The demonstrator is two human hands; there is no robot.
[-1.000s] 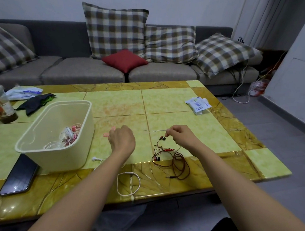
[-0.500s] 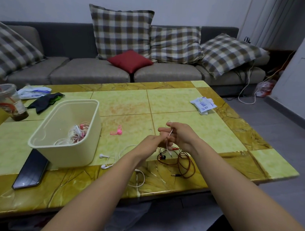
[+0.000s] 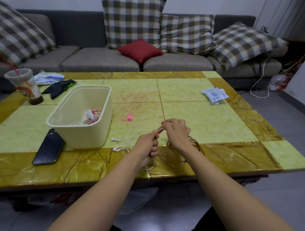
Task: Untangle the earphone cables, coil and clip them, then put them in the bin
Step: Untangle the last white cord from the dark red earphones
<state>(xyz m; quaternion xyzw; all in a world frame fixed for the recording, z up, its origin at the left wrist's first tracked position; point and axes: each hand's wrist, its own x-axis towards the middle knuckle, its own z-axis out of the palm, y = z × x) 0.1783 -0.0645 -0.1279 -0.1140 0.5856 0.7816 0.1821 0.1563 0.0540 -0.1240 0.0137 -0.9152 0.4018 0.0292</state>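
White earphone cable [image 3: 128, 142] first: grips it in left hand [image 3: 147, 144], pinches end w/ right hand [image 3: 176, 133], prob. to coil; pink clip [image 3: 127, 117], bin [image 3: 100, 130] handy at left.

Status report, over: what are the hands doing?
Left hand, right hand pinching white cable. Earbuds loose on table. Dark cable lies under right wrist.

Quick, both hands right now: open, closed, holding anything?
Left hand: closed, gripping the thin white earphone cable.
Right hand: closed, pinching the same white cable.
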